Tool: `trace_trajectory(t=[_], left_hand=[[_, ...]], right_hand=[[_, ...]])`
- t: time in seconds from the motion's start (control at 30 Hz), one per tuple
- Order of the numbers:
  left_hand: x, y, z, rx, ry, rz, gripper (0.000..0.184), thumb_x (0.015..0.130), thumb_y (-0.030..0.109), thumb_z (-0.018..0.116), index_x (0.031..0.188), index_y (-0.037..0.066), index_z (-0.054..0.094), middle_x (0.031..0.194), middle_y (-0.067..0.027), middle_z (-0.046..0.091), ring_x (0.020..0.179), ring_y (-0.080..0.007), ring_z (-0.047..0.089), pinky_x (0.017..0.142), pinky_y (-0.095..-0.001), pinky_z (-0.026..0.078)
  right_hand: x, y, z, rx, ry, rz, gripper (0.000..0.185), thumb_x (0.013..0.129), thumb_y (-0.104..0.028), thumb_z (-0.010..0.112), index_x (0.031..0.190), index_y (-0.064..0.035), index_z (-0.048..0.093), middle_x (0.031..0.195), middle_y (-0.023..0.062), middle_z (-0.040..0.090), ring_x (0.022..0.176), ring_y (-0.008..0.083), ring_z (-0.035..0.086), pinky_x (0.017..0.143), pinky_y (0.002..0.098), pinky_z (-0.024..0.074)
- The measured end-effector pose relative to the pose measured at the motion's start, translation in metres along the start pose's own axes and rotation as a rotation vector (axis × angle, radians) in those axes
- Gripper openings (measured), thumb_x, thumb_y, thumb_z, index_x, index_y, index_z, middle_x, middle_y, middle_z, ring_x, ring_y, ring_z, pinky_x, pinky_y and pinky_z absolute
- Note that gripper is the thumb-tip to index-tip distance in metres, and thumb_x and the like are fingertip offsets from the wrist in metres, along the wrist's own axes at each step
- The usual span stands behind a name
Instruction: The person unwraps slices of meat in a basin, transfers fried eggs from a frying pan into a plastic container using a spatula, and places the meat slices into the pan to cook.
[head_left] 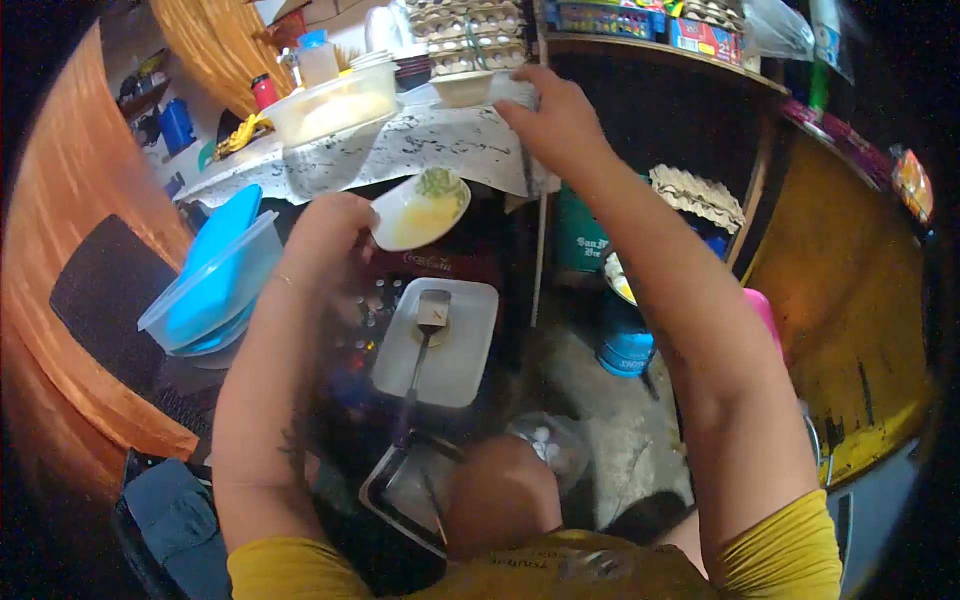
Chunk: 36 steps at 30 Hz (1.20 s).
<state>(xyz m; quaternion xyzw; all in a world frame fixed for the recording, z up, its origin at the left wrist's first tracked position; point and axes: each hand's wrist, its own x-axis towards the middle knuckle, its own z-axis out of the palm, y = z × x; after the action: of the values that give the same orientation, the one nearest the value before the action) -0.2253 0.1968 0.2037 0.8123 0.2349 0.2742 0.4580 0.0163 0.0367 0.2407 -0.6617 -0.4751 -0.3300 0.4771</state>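
Note:
My left hand (340, 228) grips the near side of a white bowl (395, 226), which is tilted. Inside it lie a yellow liquid like beaten egg and chopped green pieces. My right hand (560, 118) reaches to the table's far right end, thumb and fingers apart, beside a small cream-coloured bowl (463, 90). Whether its fingertips touch that bowl's rim I cannot tell. Below my hands, a spatula (432, 312) with a flat metal blade rests in a white rectangular tray (482, 345).
A clear plastic tub (335, 115) with pale contents stands on the cloth-covered table (430, 140), near stacked egg trays (465, 35). At left is a tub with a blue lid (215, 250). A blue canister (626, 345) and a bag of eggs (545, 447) are on the floor.

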Motion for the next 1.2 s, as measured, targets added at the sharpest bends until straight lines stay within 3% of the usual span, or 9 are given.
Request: trace_trajectory(t=[0.23,0.33,0.37,0.53,0.87,1.0,1.1,1.13,1.2], left_hand=[[0.026,0.047,-0.037,0.002,0.201,-0.034,0.009,0.078,0.002,0.056,0.068,0.001,0.055,0.059,-0.0075,0.053,0.049,-0.0152,0.054,0.041,-0.0290,0.043],[0.054,0.050,-0.036,0.100,0.213,0.001,0.009,0.077,0.004,0.060,0.070,0.001,0.056,0.065,-0.0067,0.053,0.055,-0.0152,0.055,0.044,-0.0306,0.046],[0.063,0.050,-0.031,-0.099,0.226,-0.009,0.005,0.078,0.003,0.059,0.075,0.001,0.056,0.067,-0.0064,0.053,0.055,-0.0148,0.055,0.044,-0.0287,0.046],[0.096,0.054,-0.005,-0.448,0.251,0.006,0.006,0.080,0.002,0.057,0.082,0.001,0.051,0.071,-0.0057,0.052,0.055,-0.0143,0.054,0.043,-0.0243,0.047],[0.144,0.074,0.044,-0.688,0.259,0.007,0.027,0.086,-0.002,0.051,0.111,-0.010,0.043,0.085,-0.0194,0.055,0.061,-0.0281,0.063,0.048,-0.0337,0.057],[0.152,0.078,0.070,-0.745,0.303,0.061,0.025,0.082,0.002,0.054,0.103,-0.013,0.052,0.088,-0.0196,0.062,0.071,-0.0267,0.069,0.047,-0.0326,0.054],[0.171,0.070,0.073,-0.329,0.334,0.129,0.025,0.080,0.010,0.061,0.093,-0.011,0.062,0.086,-0.0205,0.067,0.072,-0.0277,0.070,0.057,-0.0350,0.056],[0.171,0.074,0.073,0.256,0.322,0.280,0.026,0.078,0.015,0.064,0.089,-0.008,0.065,0.085,-0.0203,0.068,0.075,-0.0293,0.070,0.063,-0.0367,0.056],[0.167,0.081,0.081,0.843,0.292,0.426,0.027,0.076,0.019,0.068,0.084,-0.006,0.068,0.085,-0.0202,0.069,0.078,-0.0309,0.070,0.069,-0.0383,0.056]], right_hand=[[0.062,-0.003,0.068,-0.207,-0.258,0.109,0.049,0.079,-0.042,0.068,0.118,-0.0134,0.064,0.114,0.0183,0.065,0.104,0.0371,0.062,0.088,0.0460,0.0481],[0.070,0.012,0.075,-0.135,-0.165,0.173,0.043,0.081,-0.041,0.066,0.113,-0.0128,0.067,0.108,0.0169,0.068,0.102,0.0352,0.063,0.088,0.0433,0.0486],[0.069,0.020,0.075,-0.142,-0.171,0.175,0.043,0.081,-0.041,0.066,0.113,-0.0128,0.067,0.108,0.0169,0.068,0.102,0.0352,0.063,0.088,0.0433,0.0486],[0.060,0.029,0.031,-0.123,0.052,0.093,0.034,0.084,-0.035,0.065,0.107,-0.0104,0.069,0.103,0.0154,0.069,0.098,0.0338,0.065,0.086,0.0430,0.0498],[-0.073,0.041,-0.064,0.121,-0.097,0.174,0.030,0.085,-0.028,0.067,0.104,-0.0037,0.067,0.098,0.0185,0.068,0.091,0.0328,0.067,0.078,0.0361,0.0514],[-0.124,0.037,-0.087,0.186,-0.146,0.323,0.024,0.085,-0.020,0.069,0.102,-0.0031,0.066,0.094,0.0163,0.069,0.087,0.0283,0.067,0.078,0.0348,0.0514],[-0.153,0.031,-0.098,0.270,-0.160,0.394,0.021,0.084,-0.014,0.069,0.101,-0.0025,0.066,0.094,0.0142,0.068,0.086,0.0240,0.066,0.077,0.0327,0.0510],[-0.160,0.027,-0.101,0.358,-0.179,0.427,0.021,0.084,-0.012,0.069,0.102,-0.0022,0.066,0.094,0.0130,0.068,0.085,0.0218,0.066,0.077,0.0314,0.0508],[-0.174,0.020,-0.107,0.331,-0.179,0.439,0.021,0.084,-0.012,0.070,0.102,-0.0012,0.065,0.092,0.0117,0.067,0.084,0.0178,0.064,0.076,0.0298,0.0505]])
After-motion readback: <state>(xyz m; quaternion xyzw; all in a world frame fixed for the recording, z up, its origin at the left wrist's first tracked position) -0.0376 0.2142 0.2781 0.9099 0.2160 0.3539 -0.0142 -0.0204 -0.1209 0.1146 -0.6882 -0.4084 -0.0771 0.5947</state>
